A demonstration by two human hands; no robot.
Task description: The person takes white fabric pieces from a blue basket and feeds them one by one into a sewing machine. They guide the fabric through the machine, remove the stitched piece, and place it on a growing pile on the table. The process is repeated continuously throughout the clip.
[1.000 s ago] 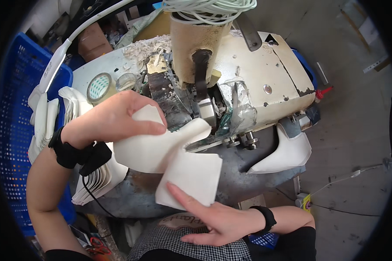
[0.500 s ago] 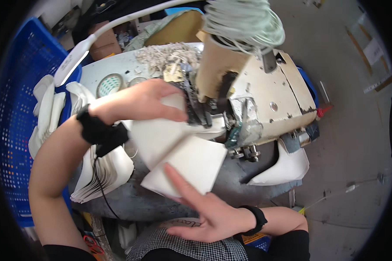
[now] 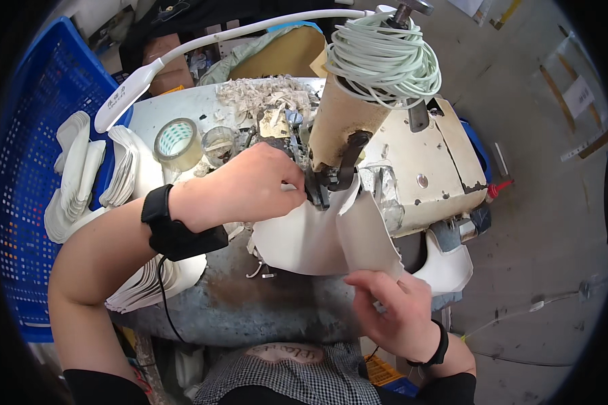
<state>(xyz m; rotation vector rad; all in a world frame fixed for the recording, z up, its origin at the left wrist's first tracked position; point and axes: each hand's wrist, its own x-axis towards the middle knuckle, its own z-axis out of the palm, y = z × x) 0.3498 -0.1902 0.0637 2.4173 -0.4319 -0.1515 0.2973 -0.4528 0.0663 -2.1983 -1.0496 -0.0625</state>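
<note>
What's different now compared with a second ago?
The folded white piece has moved right, toward the cream metal machine. The bare right hand has left the piece's face for its lower right edge; the bare left hand is nearer the machine. The round tan tape roll stayed put.

Black sleeves (image 3: 105,386) show with a checked apron (image 3: 284,386). Wristbands (image 3: 441,344) are black, the left bearing a boxy device (image 3: 196,244) and cable (image 3: 162,290).
</note>
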